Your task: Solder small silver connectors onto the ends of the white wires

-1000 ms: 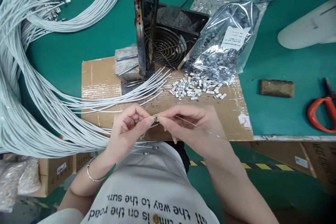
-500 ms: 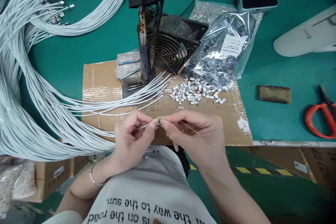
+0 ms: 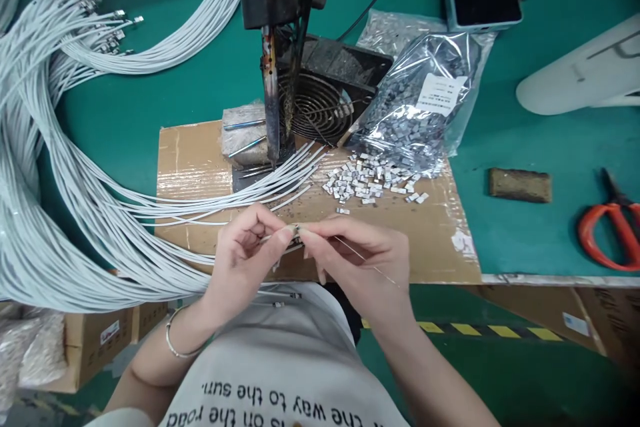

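My left hand (image 3: 250,253) is closed, thumb and forefinger pinching a white cable close to its end. My right hand (image 3: 360,260) is closed too, its fingertips meeting the left ones at a small metal connector (image 3: 297,232), mostly hidden by the fingers. A thin wire (image 3: 367,261), like solder, runs back from the right fingers across that hand. White cables (image 3: 270,187) lie behind the hands, their ends toward the right. Loose small metal connectors (image 3: 367,177) are spread beyond my right hand. Above the cables hangs a soldering iron (image 3: 271,93), tip down.
A black fan (image 3: 320,103) and a wrapped block (image 3: 243,130) flank the iron. A bag of connectors (image 3: 420,100) lies at the back of the cardboard (image 3: 435,240). Red scissors (image 3: 595,240), a brown block (image 3: 520,185) and a white bottle (image 3: 580,70) stand right; bundled cables (image 3: 65,193) fill the left.
Both hands have shifted slightly left in view, still pinched together at the connector. More cable ends show below the left hand. The camera view has tilted a little.
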Demonstrator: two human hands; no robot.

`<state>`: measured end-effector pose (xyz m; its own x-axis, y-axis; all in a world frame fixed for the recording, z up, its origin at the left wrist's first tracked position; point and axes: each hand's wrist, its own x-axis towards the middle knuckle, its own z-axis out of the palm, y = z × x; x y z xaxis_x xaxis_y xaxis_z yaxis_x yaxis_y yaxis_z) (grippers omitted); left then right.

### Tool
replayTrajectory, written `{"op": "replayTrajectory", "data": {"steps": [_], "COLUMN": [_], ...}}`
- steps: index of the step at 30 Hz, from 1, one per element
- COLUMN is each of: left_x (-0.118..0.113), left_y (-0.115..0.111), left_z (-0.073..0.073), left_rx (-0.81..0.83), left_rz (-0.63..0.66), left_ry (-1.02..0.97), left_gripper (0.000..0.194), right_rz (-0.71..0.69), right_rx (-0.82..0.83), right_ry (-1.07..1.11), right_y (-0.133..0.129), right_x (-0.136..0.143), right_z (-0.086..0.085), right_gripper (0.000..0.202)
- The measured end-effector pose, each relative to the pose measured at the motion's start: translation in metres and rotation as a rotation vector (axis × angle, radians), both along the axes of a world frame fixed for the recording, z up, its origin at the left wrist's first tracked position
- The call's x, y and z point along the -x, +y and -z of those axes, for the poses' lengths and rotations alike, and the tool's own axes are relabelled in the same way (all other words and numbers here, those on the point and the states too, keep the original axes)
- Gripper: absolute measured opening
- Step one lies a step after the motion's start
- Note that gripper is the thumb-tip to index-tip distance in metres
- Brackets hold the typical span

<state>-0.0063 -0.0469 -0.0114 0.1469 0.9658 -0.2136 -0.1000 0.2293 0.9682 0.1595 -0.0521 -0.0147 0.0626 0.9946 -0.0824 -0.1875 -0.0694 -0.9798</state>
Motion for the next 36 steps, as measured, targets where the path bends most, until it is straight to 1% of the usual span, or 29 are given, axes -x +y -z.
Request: {"op": "replayTrajectory", "data": {"steps": [3,5,7,9,11,13,15,18,21,25,27,31,34,36], "left_x": [-0.004,-0.007,-0.009,-0.010,-0.012,-0.013,-0.013,-0.010,-0.006,-0.004,-0.004,-0.003,-0.005,-0.008], "left_y": [0.001,0.000,-0.003,-0.007,-0.011,-0.014,-0.014,-0.008,-0.001,0.003,0.002,0.000,0.002,0.003], "left_z": [-0.008,-0.011,-0.012,-0.009,-0.004,0.000,0.002,0.003,0.001,-0.004,-0.006,-0.010,-0.014,-0.017], "left_rx": [-0.052,-0.068,-0.080,-0.077,-0.053,-0.008,0.037,0.087,0.136,0.175,0.175,0.167,0.152,0.152], "left_rz": [-0.012,-0.030,-0.052,-0.066,-0.081,-0.097,-0.108,-0.095,-0.070,-0.058,-0.051,-0.037,-0.033,-0.023], "left_ry": [0.076,0.131,0.176,0.201,0.197,0.154,0.092,0.015,-0.055,-0.034,-0.010,-0.002,0.015,0.035], "left_gripper": [0.020,0.021,0.022,0.025,0.028,0.031,0.033,0.029,0.023,0.024,0.022,0.016,0.015,0.015], "right_rz": [-0.049,-0.041,-0.013,0.043,0.140,0.255,0.331,0.368,0.315,0.151,0.101,0.054,-0.041,-0.121], "right_rx": [0.007,0.014,0.022,0.012,-0.031,-0.111,-0.165,-0.230,-0.257,-0.307,-0.288,-0.184,-0.190,-0.233], "right_ry": [-0.008,-0.016,-0.024,-0.027,-0.048,-0.084,-0.116,-0.176,-0.216,-0.275,-0.288,-0.266,-0.302,-0.345], "right_y": [0.004,0.005,0.004,0.002,-0.004,-0.010,-0.015,-0.018,-0.014,-0.006,-0.004,-0.001,0.004,0.008], "right_x": [-0.008,-0.009,-0.007,-0.001,0.010,0.023,0.033,0.037,0.028,0.007,-0.002,-0.013,-0.018,-0.021], "right_z": [-0.005,-0.007,-0.007,-0.004,0.002,0.010,0.018,0.024,0.023,0.017,0.016,0.015,0.012,0.008], "right_gripper": [0.011,0.011,0.012,0.014,0.018,0.020,0.020,0.019,0.020,0.024,0.023,0.016,0.021,0.025]}}
